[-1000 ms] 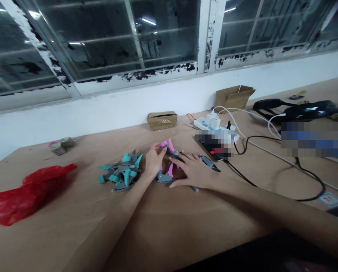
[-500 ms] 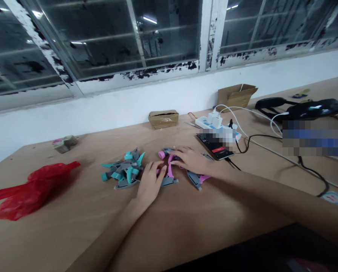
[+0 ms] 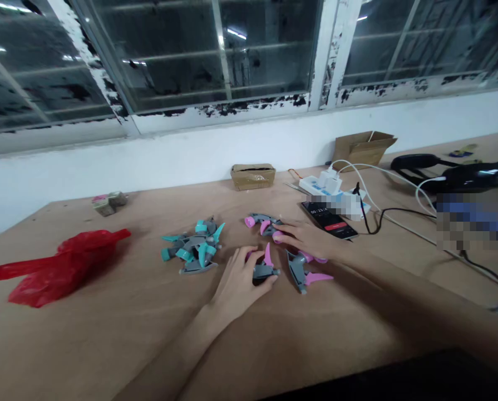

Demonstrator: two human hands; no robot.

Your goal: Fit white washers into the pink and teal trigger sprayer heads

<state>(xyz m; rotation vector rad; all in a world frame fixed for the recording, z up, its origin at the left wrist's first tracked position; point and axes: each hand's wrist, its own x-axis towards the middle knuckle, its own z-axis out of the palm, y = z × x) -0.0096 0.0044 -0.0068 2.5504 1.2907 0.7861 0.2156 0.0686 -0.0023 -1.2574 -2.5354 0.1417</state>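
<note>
My left hand (image 3: 241,280) curls around a grey and pink spray-nozzle head (image 3: 265,268) lying on the wooden table (image 3: 107,323). My right hand (image 3: 305,238) rests with its fingers bent on another grey and pink nozzle head (image 3: 262,222) farther back. A third pink nozzle head (image 3: 304,273) lies just right of my left hand. A pile of grey and teal nozzle heads (image 3: 194,252) sits to the left of both hands.
A red plastic bag (image 3: 57,266) lies at the left. Behind the hands are a phone (image 3: 330,220), a power strip (image 3: 321,184) with white chargers and cables, two cardboard boxes (image 3: 252,176) (image 3: 362,149), and black gear (image 3: 453,172) at the right.
My left hand has slid back toward me onto the near pink nozzle head. My right hand has shifted onto the far one. The pink pieces now lie more spread out.
</note>
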